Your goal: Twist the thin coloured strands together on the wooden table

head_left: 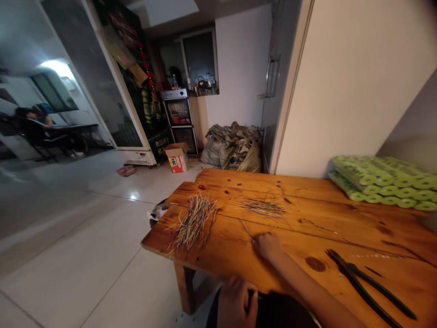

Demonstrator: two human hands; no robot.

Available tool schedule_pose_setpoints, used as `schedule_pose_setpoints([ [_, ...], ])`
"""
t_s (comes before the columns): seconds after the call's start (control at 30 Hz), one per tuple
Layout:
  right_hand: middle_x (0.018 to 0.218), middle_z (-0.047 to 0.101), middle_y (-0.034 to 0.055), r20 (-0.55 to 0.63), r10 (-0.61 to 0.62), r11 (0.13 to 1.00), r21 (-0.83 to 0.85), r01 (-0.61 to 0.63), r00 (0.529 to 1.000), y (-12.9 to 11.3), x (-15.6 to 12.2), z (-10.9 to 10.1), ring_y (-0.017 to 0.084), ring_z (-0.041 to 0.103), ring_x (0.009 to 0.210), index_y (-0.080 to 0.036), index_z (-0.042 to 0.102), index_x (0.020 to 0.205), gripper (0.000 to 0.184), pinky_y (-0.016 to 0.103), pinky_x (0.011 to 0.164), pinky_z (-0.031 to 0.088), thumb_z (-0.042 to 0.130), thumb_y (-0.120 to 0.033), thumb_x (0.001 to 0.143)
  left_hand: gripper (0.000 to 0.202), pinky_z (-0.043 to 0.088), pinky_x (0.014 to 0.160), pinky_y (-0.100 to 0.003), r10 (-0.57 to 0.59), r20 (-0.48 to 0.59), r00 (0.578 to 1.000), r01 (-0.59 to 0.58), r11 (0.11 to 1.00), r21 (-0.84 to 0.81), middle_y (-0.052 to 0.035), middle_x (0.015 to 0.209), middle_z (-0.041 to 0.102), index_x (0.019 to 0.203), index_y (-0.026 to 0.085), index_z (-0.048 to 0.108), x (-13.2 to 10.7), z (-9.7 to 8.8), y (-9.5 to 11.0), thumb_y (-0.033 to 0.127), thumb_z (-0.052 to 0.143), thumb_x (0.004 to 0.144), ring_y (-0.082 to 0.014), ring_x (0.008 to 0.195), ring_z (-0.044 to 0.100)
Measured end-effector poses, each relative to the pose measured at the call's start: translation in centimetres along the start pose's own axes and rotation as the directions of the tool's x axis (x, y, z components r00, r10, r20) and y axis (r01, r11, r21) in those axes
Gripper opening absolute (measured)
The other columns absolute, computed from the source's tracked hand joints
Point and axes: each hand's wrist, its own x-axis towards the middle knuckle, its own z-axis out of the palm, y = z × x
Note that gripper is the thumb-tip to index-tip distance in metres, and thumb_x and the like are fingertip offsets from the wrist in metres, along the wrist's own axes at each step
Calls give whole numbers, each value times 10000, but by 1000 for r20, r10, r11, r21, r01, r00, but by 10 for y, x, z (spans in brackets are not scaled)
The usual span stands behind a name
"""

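Observation:
My right hand (268, 246) reaches out over the wooden table (307, 214), its fingers pinched on a few thin wire strands (246, 228) that stick out toward the far side. My left hand (235, 303) is low at the table's near edge, fingers curled around a dark object I cannot make out. A large heap of thin multicoloured wires (195, 221) lies at the table's left end. A smaller, flatter pile of wires (262, 207) lies just beyond my right hand.
Black-handled pliers (365, 284) lie on the table at the right. Stacked green rolls (385, 182) sit at the far right against the wall. Beyond the table are sacks (234, 148), a cardboard box (177, 157), a drinks fridge and a seated person (32, 123) far left.

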Motion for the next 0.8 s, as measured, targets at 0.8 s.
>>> schedule_pose_setpoints([
  [0.8, 1061, 603, 84, 1, 267, 935, 241, -260, 964, 52, 47, 10, 197, 592, 922, -135, 535, 1091, 350, 419, 820, 456, 450, -396, 873, 124, 342, 617, -333, -78, 5, 997, 78, 996, -37, -35, 624, 642, 624, 202, 595, 10, 8, 17, 83, 582, 593, -204, 664, 553],
])
